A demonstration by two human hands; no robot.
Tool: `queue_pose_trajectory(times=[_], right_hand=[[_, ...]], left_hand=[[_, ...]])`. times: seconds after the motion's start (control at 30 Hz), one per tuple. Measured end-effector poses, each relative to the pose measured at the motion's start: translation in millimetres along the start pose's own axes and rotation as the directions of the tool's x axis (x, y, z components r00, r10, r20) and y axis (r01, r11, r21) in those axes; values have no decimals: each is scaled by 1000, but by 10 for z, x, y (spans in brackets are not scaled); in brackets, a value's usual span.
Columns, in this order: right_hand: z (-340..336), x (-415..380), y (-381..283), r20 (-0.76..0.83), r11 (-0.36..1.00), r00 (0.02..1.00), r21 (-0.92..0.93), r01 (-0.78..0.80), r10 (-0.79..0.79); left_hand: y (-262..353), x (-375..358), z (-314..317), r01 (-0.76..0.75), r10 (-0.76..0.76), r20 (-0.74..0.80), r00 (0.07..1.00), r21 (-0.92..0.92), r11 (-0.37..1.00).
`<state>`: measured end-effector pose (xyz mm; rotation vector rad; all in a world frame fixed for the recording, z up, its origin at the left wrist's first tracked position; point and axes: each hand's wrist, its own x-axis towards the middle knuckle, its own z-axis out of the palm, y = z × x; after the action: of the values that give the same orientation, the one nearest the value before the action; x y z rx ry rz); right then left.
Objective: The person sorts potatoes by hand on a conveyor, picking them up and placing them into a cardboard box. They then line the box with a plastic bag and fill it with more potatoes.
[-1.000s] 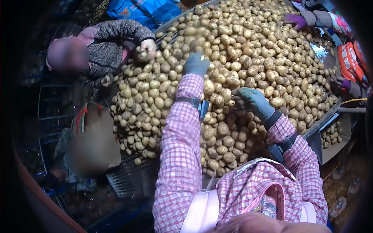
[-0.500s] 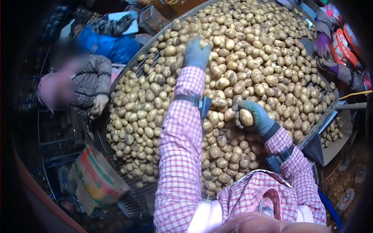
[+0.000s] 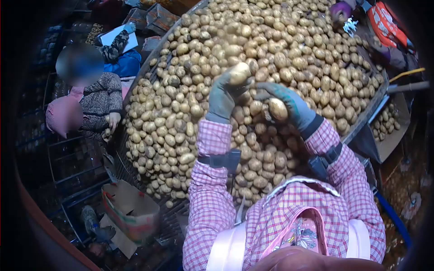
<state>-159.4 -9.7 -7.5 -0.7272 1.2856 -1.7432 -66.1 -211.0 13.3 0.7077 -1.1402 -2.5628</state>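
Observation:
A large heap of potatoes (image 3: 181, 131) covers the slatted sorting table in front of me. Over its middle, my left hand (image 3: 220, 100) in a grey-green glove is closed on a pale potato (image 3: 239, 73). Close beside it, my gloved right hand (image 3: 293, 105) grips another potato (image 3: 277, 109), its fingers curled over the top and pointing left. The two hands are near each other but apart. Below them, more potatoes lie in shadow.
A co-worker in a pink cap (image 3: 63, 110) is at the left edge, a hand near the heap. Another person's purple sleeve (image 3: 341, 10) shows at upper right. An open cardboard box (image 3: 131, 212) stands lower left; another box (image 3: 402, 131) with potatoes sits right, below a pipe (image 3: 409, 86).
My left hand has drawn back toward me from the far part of the heap and now holds a potato. My right hand has risen slightly, still holding one. The lower-left box has shifted.

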Motion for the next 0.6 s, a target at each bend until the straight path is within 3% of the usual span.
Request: queue_pose_trajectory(times=[0.03, 0.1, 0.13, 0.23, 0.27, 0.3, 0.33, 0.4, 0.43, 0.47, 0.5, 0.57, 0.6], right_hand=[[26, 8, -45, 21, 919, 983, 353, -178, 183], [56, -125, 54, 115, 723, 934, 603, -337, 339], [27, -240, 126, 104, 719, 918, 590, -367, 383], [4, -639, 87, 58, 707, 895, 592, -388, 442], [-19, -813, -141, 113, 696, 898, 593, -405, 426], [-167, -919, -39, -26, 754, 892, 546, -366, 452], [-482, -1036, 126, -47, 795, 908, 502, -339, 417], [-712, -1435, -298, -219, 841, 899, 488, -234, 378], [-984, -1625, -399, -271, 897, 898, 378, -230, 345], [-1235, -1819, -381, -429, 941, 863, 311, -136, 266], [-1593, -2008, -269, -632, 985, 758, 149, -86, 161], [-2279, -2520, -475, -646, 982, 746, 180, -54, 160], [-2994, -2842, -416, -672, 978, 711, 136, -157, 207]], left_hand=[[-171, -212, 186, -18, 24, -86, 996, 79, 997], [-445, -520, 239, -130, 121, 55, 991, 590, 797], [-550, -713, 315, -142, 112, 87, 990, 586, 798], [-661, -998, 285, -346, 218, 269, 938, 768, 539], [-643, -1122, 371, -334, 226, 250, 942, 777, 533], [-669, -1205, 317, -258, 194, 176, 965, 771, 583], [-736, -1271, 176, -182, 160, 102, 982, 757, 627], [-833, -1376, -93, -68, 133, -46, 990, 676, 734], [-786, -1427, -168, -41, 160, -110, 981, 686, 726], [-690, -1470, -254, -13, 185, -173, 967, 695, 719], [-595, -1499, -357, 15, 210, -234, 949, 701, 713], [-477, -1428, -731, -86, 399, -263, 879, 734, 674], [-340, -1395, -785, -28, 425, -305, 852, 785, 619]])
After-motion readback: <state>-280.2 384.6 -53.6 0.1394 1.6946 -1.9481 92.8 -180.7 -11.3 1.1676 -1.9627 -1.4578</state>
